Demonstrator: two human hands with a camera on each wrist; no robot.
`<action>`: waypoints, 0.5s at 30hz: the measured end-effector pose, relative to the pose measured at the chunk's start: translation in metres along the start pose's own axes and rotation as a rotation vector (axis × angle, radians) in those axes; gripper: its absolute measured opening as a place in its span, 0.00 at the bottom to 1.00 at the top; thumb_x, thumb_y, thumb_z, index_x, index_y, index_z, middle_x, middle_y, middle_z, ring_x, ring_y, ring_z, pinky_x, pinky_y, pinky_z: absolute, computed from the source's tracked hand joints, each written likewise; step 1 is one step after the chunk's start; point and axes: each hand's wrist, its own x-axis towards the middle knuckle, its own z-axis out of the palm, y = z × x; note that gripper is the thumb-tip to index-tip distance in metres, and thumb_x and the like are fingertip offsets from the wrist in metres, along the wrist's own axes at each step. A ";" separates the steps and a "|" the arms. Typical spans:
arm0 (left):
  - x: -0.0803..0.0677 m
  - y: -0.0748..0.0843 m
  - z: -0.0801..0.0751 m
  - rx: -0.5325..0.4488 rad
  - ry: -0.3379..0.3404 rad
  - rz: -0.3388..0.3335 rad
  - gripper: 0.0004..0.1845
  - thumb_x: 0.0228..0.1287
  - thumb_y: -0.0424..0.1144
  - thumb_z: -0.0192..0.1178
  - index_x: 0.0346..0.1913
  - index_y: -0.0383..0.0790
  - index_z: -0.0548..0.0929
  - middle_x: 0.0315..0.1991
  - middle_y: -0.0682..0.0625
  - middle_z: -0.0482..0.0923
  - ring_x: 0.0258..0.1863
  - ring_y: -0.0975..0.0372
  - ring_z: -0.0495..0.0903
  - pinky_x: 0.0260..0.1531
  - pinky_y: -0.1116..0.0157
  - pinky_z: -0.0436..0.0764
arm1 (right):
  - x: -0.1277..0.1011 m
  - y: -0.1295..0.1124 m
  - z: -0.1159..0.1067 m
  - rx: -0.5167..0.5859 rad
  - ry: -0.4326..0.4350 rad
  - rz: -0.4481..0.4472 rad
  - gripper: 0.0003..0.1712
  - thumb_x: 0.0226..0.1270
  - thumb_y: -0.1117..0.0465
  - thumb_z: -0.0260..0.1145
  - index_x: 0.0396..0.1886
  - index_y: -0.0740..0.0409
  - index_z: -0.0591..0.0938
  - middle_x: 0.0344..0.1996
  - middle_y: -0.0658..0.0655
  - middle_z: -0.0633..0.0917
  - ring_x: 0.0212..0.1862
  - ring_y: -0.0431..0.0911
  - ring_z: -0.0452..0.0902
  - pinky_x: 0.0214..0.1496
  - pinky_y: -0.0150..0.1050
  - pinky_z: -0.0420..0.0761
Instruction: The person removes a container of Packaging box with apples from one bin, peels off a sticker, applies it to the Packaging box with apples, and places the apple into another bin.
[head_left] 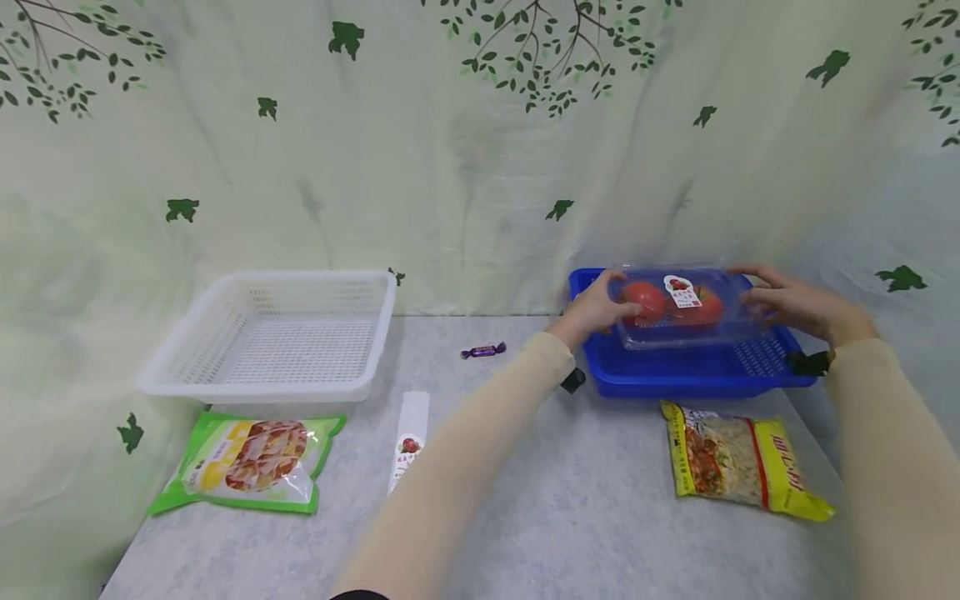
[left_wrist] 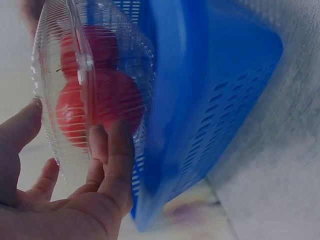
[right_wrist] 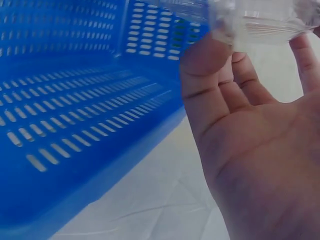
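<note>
Clear tomato box (head_left: 686, 307), both hands gripping ends

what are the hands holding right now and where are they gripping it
Both hold the clear tomato box over the blue basket: the left hand grips its left end, the right hand its right end.

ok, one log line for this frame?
left hand: holds clear tomato box | right hand: holds same box | box: above blue basket | white basket: left, apart
</note>
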 end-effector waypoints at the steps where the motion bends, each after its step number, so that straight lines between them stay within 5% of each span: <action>1: 0.001 -0.001 0.003 0.016 0.009 -0.008 0.31 0.73 0.46 0.70 0.75 0.57 0.71 0.65 0.44 0.80 0.28 0.59 0.81 0.31 0.65 0.82 | 0.001 0.002 0.000 0.000 -0.004 0.007 0.37 0.88 0.51 0.51 0.86 0.44 0.48 0.75 0.68 0.56 0.48 0.51 0.73 0.50 0.47 0.81; 10: 0.009 -0.001 0.020 0.050 0.035 -0.054 0.31 0.74 0.41 0.69 0.76 0.54 0.71 0.55 0.43 0.83 0.23 0.57 0.80 0.31 0.60 0.89 | 0.009 0.015 0.002 0.040 -0.087 0.057 0.41 0.87 0.55 0.54 0.88 0.49 0.45 0.65 0.68 0.65 0.41 0.51 0.73 0.47 0.50 0.82; 15: 0.017 -0.004 0.034 0.064 0.039 -0.117 0.32 0.74 0.39 0.68 0.76 0.53 0.69 0.58 0.41 0.83 0.23 0.57 0.81 0.37 0.58 0.92 | 0.013 0.022 0.004 0.030 -0.124 0.088 0.44 0.86 0.54 0.55 0.89 0.49 0.43 0.74 0.76 0.61 0.56 0.57 0.75 0.54 0.50 0.85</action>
